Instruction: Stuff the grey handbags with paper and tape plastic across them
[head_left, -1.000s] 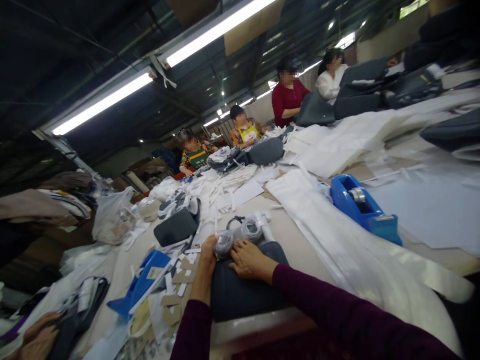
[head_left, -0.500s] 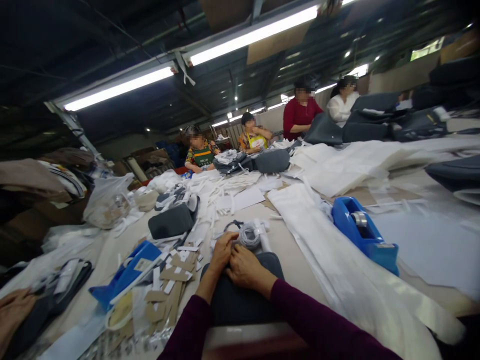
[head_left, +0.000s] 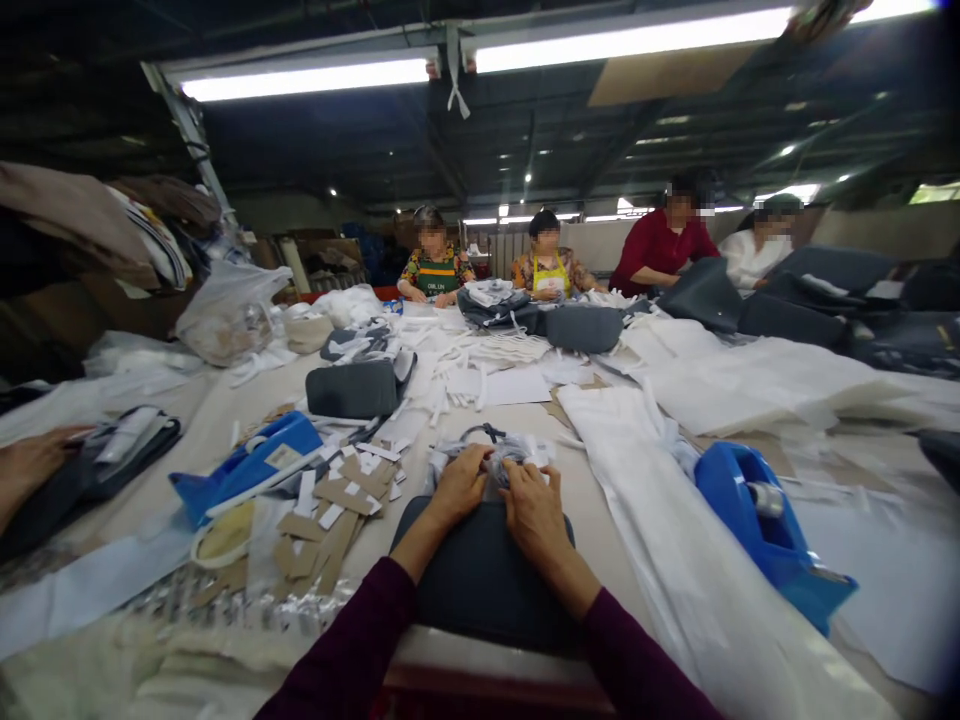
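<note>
A dark grey bag (head_left: 487, 590) lies flat on the table right in front of me, under my wrists. At its far edge sits a coiled grey cord (head_left: 513, 455) in clear plastic. My left hand (head_left: 461, 487) has its fingers bent and pressed together at the coil's left side; its fingertips are partly hidden. Curled over the near right side of the coil, my right hand (head_left: 534, 505) grips the wrapped cord. A dark loop (head_left: 482, 432) pokes out just beyond my fingers.
Left are a blue tape dispenser (head_left: 251, 465), cardboard strips (head_left: 341, 510) and another person's hand (head_left: 34, 465) on a dark bag. Right are a long white foam sheet (head_left: 675, 540) and a second blue tape dispenser (head_left: 765, 530). Several co-workers sit beyond piled bags (head_left: 352, 387).
My hands have moved apart from being close together over the bag's far edge, the right one shifting right onto the coil. The camera view has levelled.
</note>
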